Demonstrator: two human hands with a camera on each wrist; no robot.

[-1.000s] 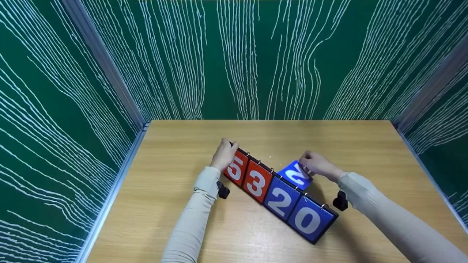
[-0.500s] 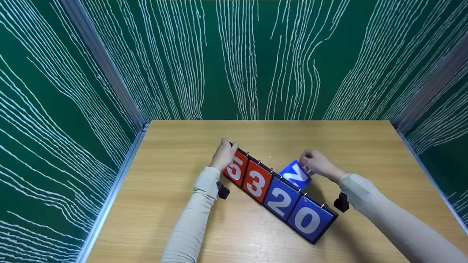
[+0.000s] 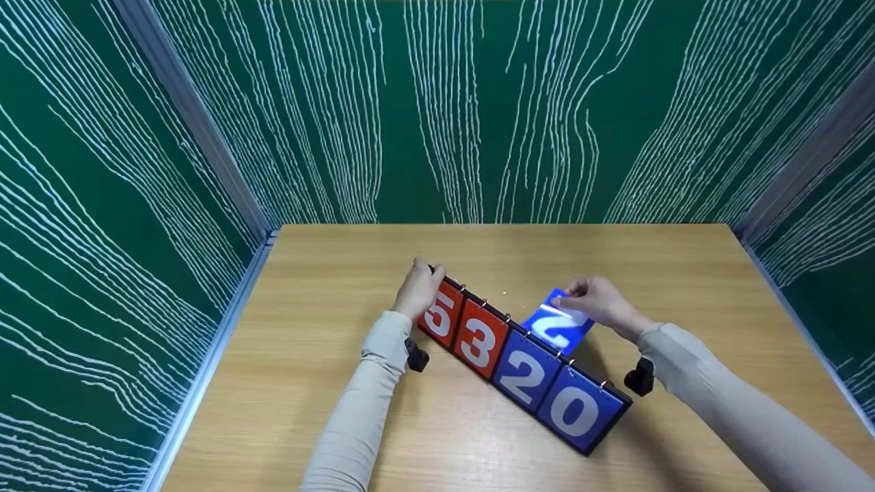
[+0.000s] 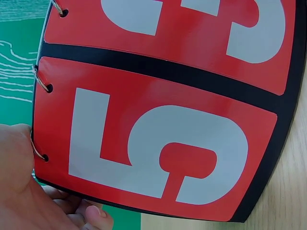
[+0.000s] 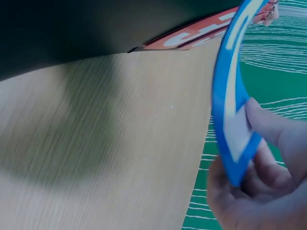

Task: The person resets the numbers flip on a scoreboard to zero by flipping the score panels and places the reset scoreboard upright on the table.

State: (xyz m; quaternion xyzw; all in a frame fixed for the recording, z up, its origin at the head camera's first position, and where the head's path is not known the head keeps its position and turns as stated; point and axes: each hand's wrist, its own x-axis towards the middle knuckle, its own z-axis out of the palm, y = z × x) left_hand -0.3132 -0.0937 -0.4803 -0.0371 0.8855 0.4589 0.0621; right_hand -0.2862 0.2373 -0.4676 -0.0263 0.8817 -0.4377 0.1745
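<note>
A flip scoreboard (image 3: 487, 369) stands slanted on the table, showing red cards 5 and 3 and blue cards 2 and 0. My left hand (image 3: 418, 290) grips its upper left corner. In the left wrist view, the red 5 card (image 4: 158, 139) hangs from metal rings, with curled fingers (image 4: 98, 215) behind the black board. Behind the scoreboard, my right hand (image 3: 598, 301) pinches a blue card (image 3: 555, 326) with a white 2. In the right wrist view the blue card (image 5: 230, 96) bends between thumb and fingers; where it joins its rings is hidden.
The wooden table (image 3: 314, 328) spreads around the scoreboard. Green walls (image 3: 437, 109) with white wavy lines rise at the back and sides, with metal posts (image 3: 198, 109) in the corners. A black wrist camera (image 3: 639, 377) sits on the right sleeve.
My right hand has shifted slightly right and up, and its thumb now lies over the blue card's face. The card has turned and more of it shows. My left hand and the scoreboard stay put.
</note>
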